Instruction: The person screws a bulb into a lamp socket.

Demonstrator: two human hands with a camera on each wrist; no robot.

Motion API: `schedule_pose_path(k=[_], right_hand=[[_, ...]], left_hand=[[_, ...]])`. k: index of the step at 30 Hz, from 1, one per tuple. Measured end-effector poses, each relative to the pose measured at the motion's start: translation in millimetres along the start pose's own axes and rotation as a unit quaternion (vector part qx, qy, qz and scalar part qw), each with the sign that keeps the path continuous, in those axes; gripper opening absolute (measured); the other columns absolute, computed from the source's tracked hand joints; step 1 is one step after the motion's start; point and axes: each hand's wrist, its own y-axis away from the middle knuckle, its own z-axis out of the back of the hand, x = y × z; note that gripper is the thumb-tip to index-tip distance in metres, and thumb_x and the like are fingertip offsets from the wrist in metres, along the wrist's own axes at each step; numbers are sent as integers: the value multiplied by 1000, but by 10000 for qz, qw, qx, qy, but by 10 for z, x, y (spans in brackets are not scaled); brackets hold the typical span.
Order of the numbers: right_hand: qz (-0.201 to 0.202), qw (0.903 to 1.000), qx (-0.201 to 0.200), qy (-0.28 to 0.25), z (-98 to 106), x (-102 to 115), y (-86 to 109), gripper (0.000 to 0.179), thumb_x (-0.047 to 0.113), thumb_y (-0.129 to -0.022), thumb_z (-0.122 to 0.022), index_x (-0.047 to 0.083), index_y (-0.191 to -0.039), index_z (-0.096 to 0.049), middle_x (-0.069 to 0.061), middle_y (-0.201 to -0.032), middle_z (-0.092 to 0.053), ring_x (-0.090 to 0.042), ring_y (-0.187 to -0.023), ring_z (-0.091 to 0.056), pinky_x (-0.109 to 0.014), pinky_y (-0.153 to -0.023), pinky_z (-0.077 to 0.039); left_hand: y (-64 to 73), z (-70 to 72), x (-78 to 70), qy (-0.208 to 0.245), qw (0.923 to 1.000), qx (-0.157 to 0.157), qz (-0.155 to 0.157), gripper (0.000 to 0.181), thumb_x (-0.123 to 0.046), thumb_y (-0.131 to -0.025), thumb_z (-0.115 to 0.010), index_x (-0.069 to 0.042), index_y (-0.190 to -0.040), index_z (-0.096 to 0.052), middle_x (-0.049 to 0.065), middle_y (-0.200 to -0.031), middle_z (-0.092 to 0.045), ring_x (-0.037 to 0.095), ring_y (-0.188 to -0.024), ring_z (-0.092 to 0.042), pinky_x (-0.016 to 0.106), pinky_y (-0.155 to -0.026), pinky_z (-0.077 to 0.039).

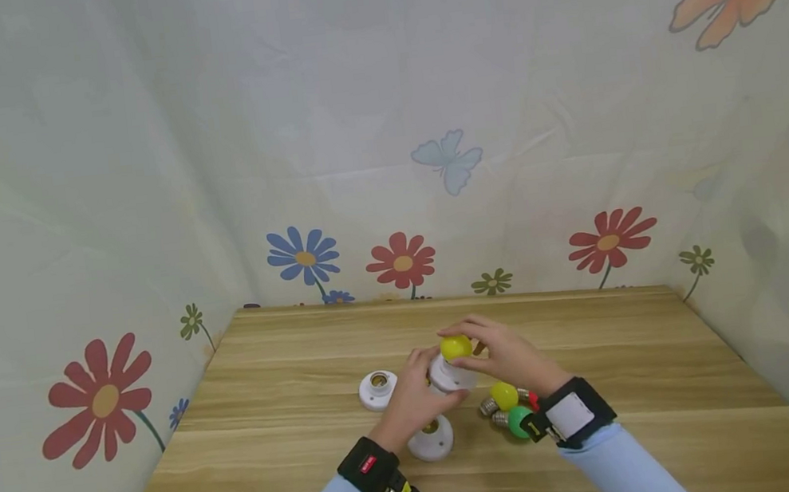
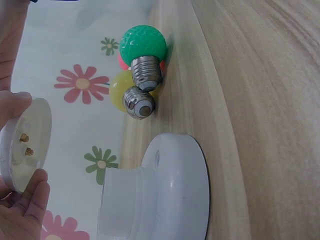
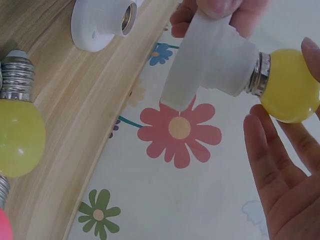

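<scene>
My left hand (image 1: 410, 395) grips a white round lamp holder (image 3: 220, 55) by its base, lifted above the table. With thumb and fingers, my right hand (image 1: 507, 353) holds a yellow bulb (image 3: 291, 86) at the holder's mouth. The bulb's metal base sits partly inside the socket, some thread still showing in the right wrist view. Two brass screws show on the holder's underside (image 2: 31, 145) in the left wrist view.
Two more white lamp holders, one behind (image 1: 378, 390) and one nearer (image 1: 432, 440), stand on the wooden table (image 1: 302, 464). Right of them lie a second yellow bulb (image 1: 504, 396), a green bulb (image 1: 520, 422) and a red bulb (image 1: 533, 401). A flowered curtain (image 1: 324, 125) surrounds the table.
</scene>
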Motion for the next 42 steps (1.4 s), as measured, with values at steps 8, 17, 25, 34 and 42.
schedule_pose_path(k=[8,17,25,34,42], right_hand=[[-2,9996,-114,244,-34,-19,15,46,26,-82,-77,21,-125,-62,-2,-124,-59,-18,-102,-60,-39,-80,-58],[284,9979,328,-481,7,-49,56,47,21,-94,-63,24,-140,-52,-7,-150,-43,-34,-136,-42,-61,-102,-41],[208,9942,544,-903,52,-42,39,43,11,-95,-59,22,-136,-55,-5,-147,-48,-29,-136,-43,-53,-105,-41],[142,9986,248,-442,60,-14,19,38,12,-93,-63,17,-130,-60,-5,-133,-57,-27,-125,-53,-48,-101,-47],[-5,9998,72,-183,47,-30,20,36,15,-91,-66,17,-127,-62,-2,-129,-59,-24,-120,-57,-44,-97,-51]], left_hand=[[8,-5,-3,-59,10000,25,-15,81,-51,-78,-75,-15,-143,-43,1,-130,-50,19,-116,-55,39,-97,-51],[7,26,-21,-52,10000,30,30,85,-54,-78,-74,-13,-145,-41,1,-131,-49,19,-117,-54,39,-98,-50],[-2,57,-39,-41,10000,16,9,83,-50,-78,-76,-14,-144,-41,0,-128,-51,19,-115,-55,39,-96,-50],[6,52,-51,17,10000,-1,13,83,-51,-78,-76,-16,-145,-42,0,-128,-50,17,-115,-54,39,-97,-50],[8,19,-64,9,9999,-54,101,84,-51,-77,-76,-16,-145,-41,0,-128,-51,18,-115,-54,40,-98,-50]])
